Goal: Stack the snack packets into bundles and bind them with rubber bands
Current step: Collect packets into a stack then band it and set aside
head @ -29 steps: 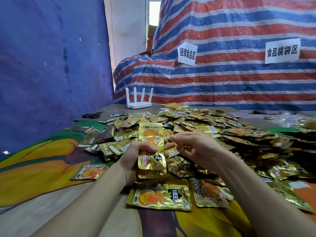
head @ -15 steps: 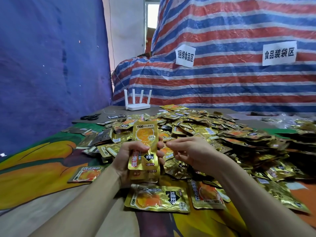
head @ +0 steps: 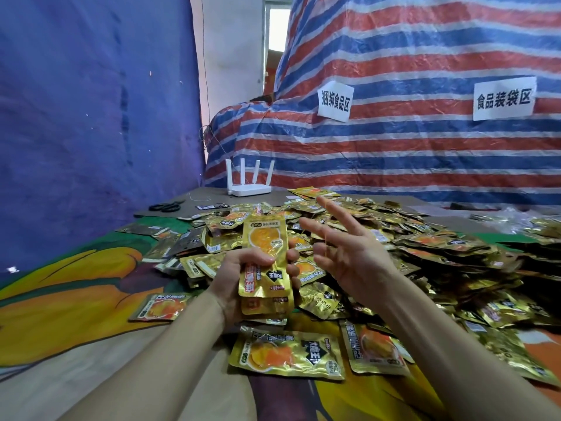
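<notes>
nearest me a flat packet (head: 288,355) lies face up on the printed cloth (head: 60,314), off to one side of the work, probably waiting for a later bundle. above it my left hand (head: 239,278) grips the stack (head: 265,250) of gold snack packets upright around its lower half. that squares the edges and leaves the top free for a band to slip over. i can't count the packets, since only the front one and some offset bottom edges show.

my right hand (head: 355,256) is just beside the stack, not touching it, with the fingers spread wide and straight. a thin pale strand seems to run across them. i take it for a rubber band (head: 325,238) held stretched, but it is too faint to be sure.

beyond lies the loose pile (head: 409,238), with far more left to bundle. its right end is cut off by the frame edge. farther back sit scissors (head: 167,206) and a white router (head: 249,183). the striped tarp (head: 394,153) hides whatever is under it.
</notes>
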`<action>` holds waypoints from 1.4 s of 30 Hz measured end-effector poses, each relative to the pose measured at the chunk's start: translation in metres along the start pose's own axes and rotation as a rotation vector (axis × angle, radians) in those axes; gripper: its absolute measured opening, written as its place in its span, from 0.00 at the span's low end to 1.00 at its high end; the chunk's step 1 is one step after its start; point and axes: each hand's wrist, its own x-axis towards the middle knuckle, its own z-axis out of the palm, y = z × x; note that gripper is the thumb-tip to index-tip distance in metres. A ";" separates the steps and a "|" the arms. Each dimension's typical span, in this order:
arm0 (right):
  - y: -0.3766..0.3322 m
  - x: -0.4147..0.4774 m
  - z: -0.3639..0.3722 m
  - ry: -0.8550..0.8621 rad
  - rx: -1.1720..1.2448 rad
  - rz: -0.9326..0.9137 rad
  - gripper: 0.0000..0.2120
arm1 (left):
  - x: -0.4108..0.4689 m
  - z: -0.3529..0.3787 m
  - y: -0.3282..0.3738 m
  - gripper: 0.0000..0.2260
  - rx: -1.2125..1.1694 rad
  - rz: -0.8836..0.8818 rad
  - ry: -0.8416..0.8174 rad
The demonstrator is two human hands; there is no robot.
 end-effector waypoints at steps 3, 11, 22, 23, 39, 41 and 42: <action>0.007 -0.001 -0.001 0.010 -0.161 0.006 0.30 | 0.001 -0.001 0.001 0.15 0.164 -0.092 0.202; 0.024 -0.007 0.015 0.145 -0.503 -0.026 0.37 | 0.015 0.005 0.003 0.05 0.116 0.274 0.736; 0.054 -0.007 0.040 0.133 -0.632 -0.251 0.38 | 0.017 0.020 -0.004 0.10 0.000 0.226 0.555; 0.054 -0.008 0.037 0.137 -0.641 -0.252 0.39 | 0.017 0.020 -0.005 0.10 0.019 0.214 0.526; 0.036 -0.003 0.020 0.127 -0.865 -0.184 0.29 | 0.016 0.021 -0.012 0.17 0.011 0.185 0.391; 0.032 -0.003 0.019 0.142 -1.148 -0.190 0.34 | 0.015 0.020 -0.013 0.17 0.050 0.159 0.366; 0.030 -0.003 0.019 0.146 -1.259 -0.193 0.39 | 0.015 0.020 -0.015 0.16 0.077 0.151 0.373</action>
